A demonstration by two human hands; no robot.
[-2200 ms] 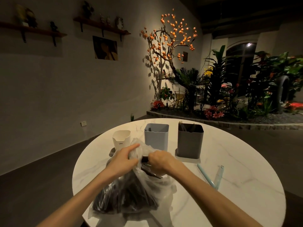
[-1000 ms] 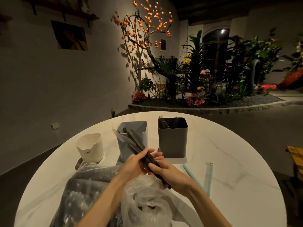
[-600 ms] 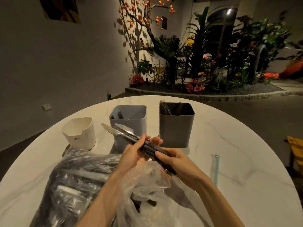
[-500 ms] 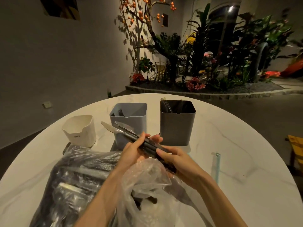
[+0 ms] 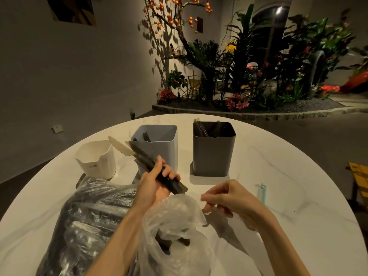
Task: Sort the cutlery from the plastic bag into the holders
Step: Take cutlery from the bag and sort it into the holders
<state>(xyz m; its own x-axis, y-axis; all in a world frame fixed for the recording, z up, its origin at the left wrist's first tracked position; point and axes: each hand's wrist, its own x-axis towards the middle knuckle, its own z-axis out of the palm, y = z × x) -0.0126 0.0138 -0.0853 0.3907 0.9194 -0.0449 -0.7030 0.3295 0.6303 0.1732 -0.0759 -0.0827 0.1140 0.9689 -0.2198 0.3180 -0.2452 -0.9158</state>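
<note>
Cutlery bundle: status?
Left hand grips cutlery bundle over plastic bag. Right hand free, fingers loosely curled. Blue-grey holder just beyond; path unobstructed.

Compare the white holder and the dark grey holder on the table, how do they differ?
The white holder is short, with a notch cut in its front rim; the dark grey holder is tall and square. The white holder shows nothing inside from here, while the dark grey holder already has cutlery handles poking above its rim. The white holder stands at the left end of the row, the dark grey holder at the right end. Both stand upright on the table.
</note>
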